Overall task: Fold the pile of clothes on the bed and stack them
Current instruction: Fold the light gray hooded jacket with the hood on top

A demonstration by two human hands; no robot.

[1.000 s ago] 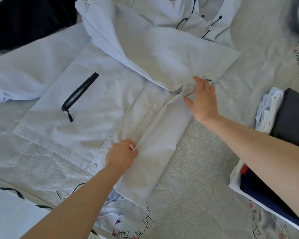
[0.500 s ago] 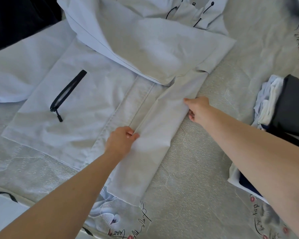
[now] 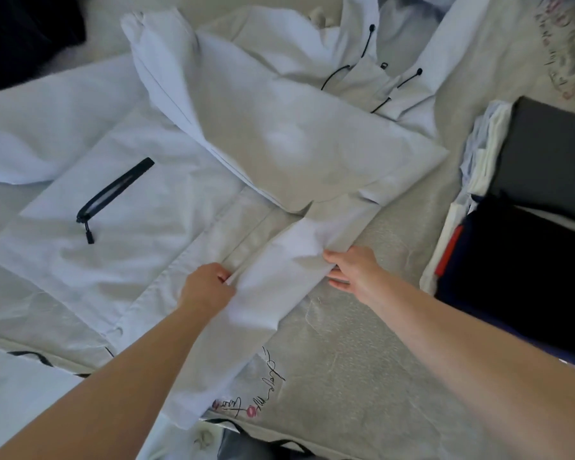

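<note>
Jacket (image 3: pixel 166 207) is spread on the bed (image 3: pixel 362 376), 9 to 1 o'clock. My left hand (image 3: pixel 206 287) and right hand (image 3: pixel 352 265) each pinch an edge of the sleeve (image 3: pixel 279 270). It's slippery stuff, so a loose pinch could undo the fold.

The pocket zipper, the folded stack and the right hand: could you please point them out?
pocket zipper (image 3: pixel 115 190), head view, middle of the black zip.
folded stack (image 3: pixel 545 151), head view, top dark grey garment.
right hand (image 3: pixel 354 268), head view, back of hand.
</note>
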